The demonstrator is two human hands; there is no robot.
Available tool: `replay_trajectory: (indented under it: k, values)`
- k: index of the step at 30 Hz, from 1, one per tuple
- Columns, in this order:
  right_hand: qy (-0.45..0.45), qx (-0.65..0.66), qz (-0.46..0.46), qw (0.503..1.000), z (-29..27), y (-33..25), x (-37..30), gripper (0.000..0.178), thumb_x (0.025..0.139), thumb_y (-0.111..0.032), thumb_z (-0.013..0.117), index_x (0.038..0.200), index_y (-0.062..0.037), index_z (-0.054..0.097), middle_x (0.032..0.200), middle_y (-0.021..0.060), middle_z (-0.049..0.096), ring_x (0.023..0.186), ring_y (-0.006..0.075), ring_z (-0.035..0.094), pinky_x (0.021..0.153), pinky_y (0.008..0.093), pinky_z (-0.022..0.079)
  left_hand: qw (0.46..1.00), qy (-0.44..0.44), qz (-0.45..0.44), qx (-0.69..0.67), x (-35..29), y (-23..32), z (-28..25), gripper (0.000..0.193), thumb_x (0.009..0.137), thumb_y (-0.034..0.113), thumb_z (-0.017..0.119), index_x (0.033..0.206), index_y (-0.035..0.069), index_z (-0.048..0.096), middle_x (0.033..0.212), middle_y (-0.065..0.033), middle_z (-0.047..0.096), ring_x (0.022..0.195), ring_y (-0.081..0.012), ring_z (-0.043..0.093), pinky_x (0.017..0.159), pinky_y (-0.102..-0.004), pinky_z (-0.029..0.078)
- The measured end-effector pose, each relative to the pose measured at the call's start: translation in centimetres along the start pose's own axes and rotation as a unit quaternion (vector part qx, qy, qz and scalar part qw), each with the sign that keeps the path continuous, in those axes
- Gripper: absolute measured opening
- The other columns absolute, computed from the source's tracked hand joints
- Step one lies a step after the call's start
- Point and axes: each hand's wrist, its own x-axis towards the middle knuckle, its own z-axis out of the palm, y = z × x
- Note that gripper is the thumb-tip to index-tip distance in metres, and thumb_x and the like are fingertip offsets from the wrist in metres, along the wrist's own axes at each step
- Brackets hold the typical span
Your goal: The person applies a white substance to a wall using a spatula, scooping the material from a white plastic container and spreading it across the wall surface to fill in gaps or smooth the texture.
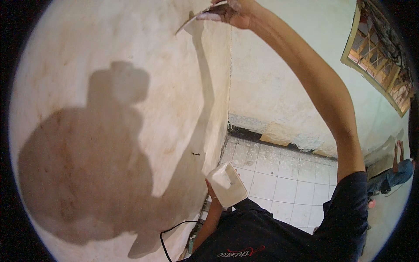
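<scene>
My right hand (235, 15) is raised high at the top of the view, closed round a thin, flat scraper (188, 24). The scraper slants down to the left, its edge at or close to the blotchy plastered wall (166, 56); I cannot tell whether it touches. Pale, whitish smears mark the fingers. Low beside the same wall, my left hand (211, 190) grips a cream rectangular plastic tub (236, 192) from the side and below. The tub is tilted, and some whitish stuff shows inside it. Most of the left fingers are hidden behind it.
A second wall (279, 78) meets the first at a corner, with flaking paint along its base. White floor tiles (279, 183) carry pale spots. A black cable (162, 238) loops at lower left. At far right are a barred window (379, 61) and another person (399, 172), arms raised.
</scene>
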Motion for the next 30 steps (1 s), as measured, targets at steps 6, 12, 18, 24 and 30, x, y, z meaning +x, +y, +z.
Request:
replay_trajectory:
  k: [6, 12, 18, 24, 30]
  values:
    - [-0.019, -0.032, 0.003, 0.999, -3.6, 1.7, -1.4, 0.026, 0.093, -0.004, 0.040, 0.108, 0.0153, 0.049, 0.107, 0.0189, 0.060, 0.095, 0.0264, 0.062, 0.090, 0.0330, 0.053, 0.998, -0.002, 0.012, -0.058, -0.7, 0.5, -0.5, 0.104, 0.074, 0.085, 0.032, 0.144, 0.008, 0.029, 0.139, -0.0197, 0.041, 0.123, -0.0374, 0.045, 0.102, -0.0565, 0.036]
    - [0.003, 0.040, 0.123, 0.992, -8.1, 15.8, -10.6, 0.035, 0.091, -0.005, 0.044, 0.122, 0.0089, 0.052, 0.121, 0.0132, 0.060, 0.104, 0.0209, 0.062, 0.091, 0.0325, 0.050, 0.995, -0.049, -0.012, -0.082, -0.7, 0.4, -1.5, 0.099, 0.076, 0.080, 0.034, 0.144, 0.008, 0.029, 0.141, -0.0178, 0.040, 0.124, -0.0354, 0.045, 0.103, -0.0576, 0.035]
    - [0.094, 0.027, 0.189, 0.977, -6.7, 26.4, -12.6, 0.018, 0.086, -0.002, 0.052, 0.097, 0.0112, 0.059, 0.088, 0.0157, 0.063, 0.077, 0.0250, 0.065, 0.065, 0.0382, 0.055, 0.994, -0.073, -0.008, -0.076, -1.3, 0.7, -1.1, 0.094, 0.079, 0.078, 0.034, 0.143, 0.009, 0.031, 0.138, -0.0182, 0.043, 0.123, -0.0363, 0.046, 0.103, -0.0575, 0.035]
    - [0.089, 0.027, 0.153, 0.984, -4.9, 23.3, -7.9, 0.020, 0.092, -0.005, 0.047, 0.091, 0.0140, 0.055, 0.089, 0.0212, 0.063, 0.077, 0.0308, 0.066, 0.071, 0.0394, 0.059, 0.987, -0.062, 0.065, 0.134, -1.4, 0.0, -1.0, 0.078, 0.084, 0.061, 0.047, 0.140, 0.008, 0.034, 0.136, -0.0186, 0.044, 0.124, -0.0342, 0.045, 0.104, -0.0538, 0.035]
    - [0.098, -0.015, 0.049, 0.994, -1.5, 12.3, -4.5, 0.020, 0.093, -0.006, 0.045, 0.093, 0.0121, 0.052, 0.091, 0.0217, 0.061, 0.080, 0.0325, 0.066, 0.072, 0.0381, 0.060, 0.999, -0.031, 0.027, -0.003, -0.9, -0.3, -3.2, 0.062, 0.092, 0.047, 0.046, 0.138, 0.006, 0.036, 0.134, -0.0183, 0.044, 0.125, -0.0301, 0.044, 0.106, -0.0473, 0.037]
